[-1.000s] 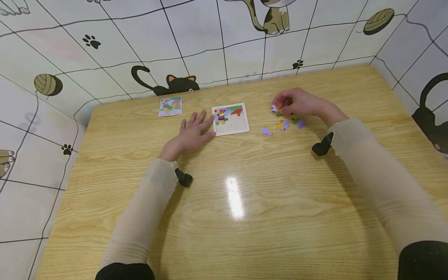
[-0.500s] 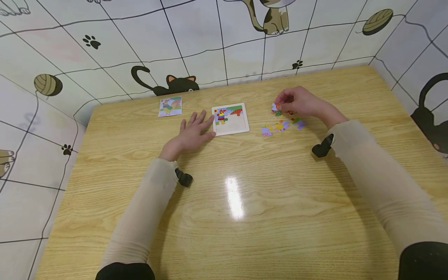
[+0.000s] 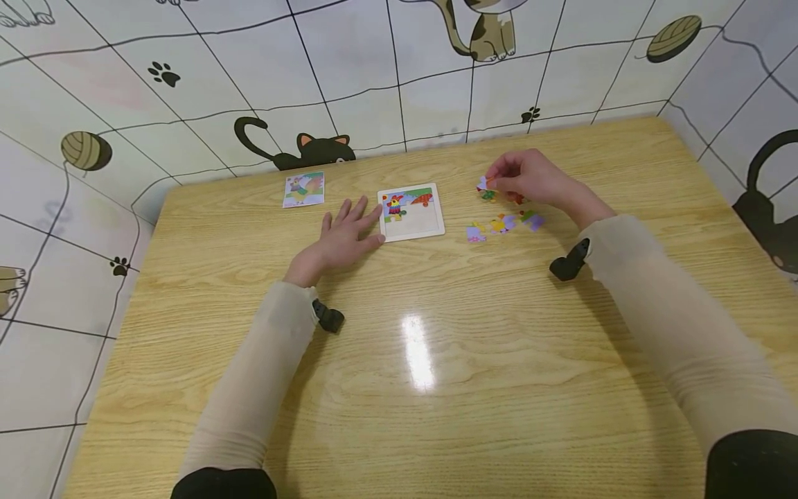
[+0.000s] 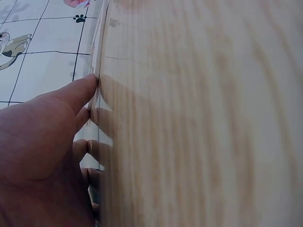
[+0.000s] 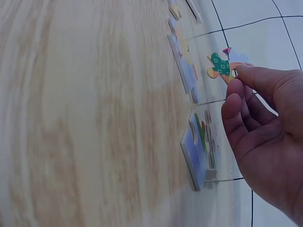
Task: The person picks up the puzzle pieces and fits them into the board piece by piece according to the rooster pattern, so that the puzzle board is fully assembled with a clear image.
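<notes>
A person's left hand (image 3: 343,239) lies with fingers spread on the table (image 3: 374,312), thumb and forefinger at the left edge of a partly filled puzzle tray (image 3: 440,216), near the middle of the table's far edge. To its right, the right hand (image 3: 533,180) pinches a colourful piece (image 5: 220,65) between thumb and fingers, raised near loose pieces (image 3: 497,226) towards the far right corner.
</notes>
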A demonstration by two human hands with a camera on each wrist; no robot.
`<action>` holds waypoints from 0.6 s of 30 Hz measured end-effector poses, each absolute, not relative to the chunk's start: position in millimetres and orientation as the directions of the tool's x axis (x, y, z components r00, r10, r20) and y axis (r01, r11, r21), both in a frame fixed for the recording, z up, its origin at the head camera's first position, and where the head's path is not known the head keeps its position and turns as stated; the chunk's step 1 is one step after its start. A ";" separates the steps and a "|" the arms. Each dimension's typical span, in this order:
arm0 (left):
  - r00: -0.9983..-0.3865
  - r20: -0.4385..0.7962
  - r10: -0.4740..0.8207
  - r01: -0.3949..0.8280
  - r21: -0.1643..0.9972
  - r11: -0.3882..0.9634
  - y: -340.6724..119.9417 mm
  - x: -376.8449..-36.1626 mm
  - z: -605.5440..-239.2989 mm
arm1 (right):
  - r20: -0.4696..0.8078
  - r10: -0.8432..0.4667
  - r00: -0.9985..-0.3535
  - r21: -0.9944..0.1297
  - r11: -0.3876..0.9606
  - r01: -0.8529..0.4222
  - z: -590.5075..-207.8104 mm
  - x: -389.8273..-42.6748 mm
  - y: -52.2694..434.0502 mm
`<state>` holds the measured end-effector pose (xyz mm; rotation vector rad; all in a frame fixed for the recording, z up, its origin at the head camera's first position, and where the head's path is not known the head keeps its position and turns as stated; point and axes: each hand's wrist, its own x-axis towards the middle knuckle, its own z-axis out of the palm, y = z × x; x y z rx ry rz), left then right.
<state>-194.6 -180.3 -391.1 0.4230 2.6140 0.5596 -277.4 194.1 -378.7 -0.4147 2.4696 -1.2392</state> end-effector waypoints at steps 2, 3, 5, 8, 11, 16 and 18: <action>-0.861 -0.344 0.376 0.202 0.446 0.872 -180.4 -195.0 -391.3 | -0.170 -0.395 -0.903 -0.818 0.567 -0.094 -379.3 -277.1 191.2; -0.860 -0.344 0.376 0.203 0.445 0.872 -180.5 -195.2 -391.5 | -0.168 -0.393 -0.904 -0.822 0.562 -0.092 -379.7 -276.8 189.4; -0.860 -0.344 0.377 0.204 0.446 0.872 -180.8 -195.4 -391.9 | -0.165 -0.391 -0.905 -0.837 0.542 -0.082 -381.3 -276.3 184.8; -0.860 -0.345 0.376 0.203 0.446 0.872 -181.2 -195.8 -392.7 | -0.158 -0.400 -0.903 -0.856 0.511 -0.076 -384.6 -275.3 176.0; -0.860 -0.346 0.374 0.201 0.445 0.873 -181.4 -195.9 -393.0 | -0.147 -0.422 -0.895 -0.871 0.484 -0.086 -388.5 -274.8 166.4; -0.860 -0.347 0.375 0.201 0.445 0.873 -181.2 -196.0 -392.6 | -0.137 -0.456 -0.879 -0.889 0.448 -0.093 -390.8 -272.8 148.9; -0.858 -0.347 0.378 0.204 0.446 0.871 -181.4 -196.3 -392.8 | -0.138 -0.460 -0.877 -0.892 0.442 -0.091 -391.5 -272.5 141.3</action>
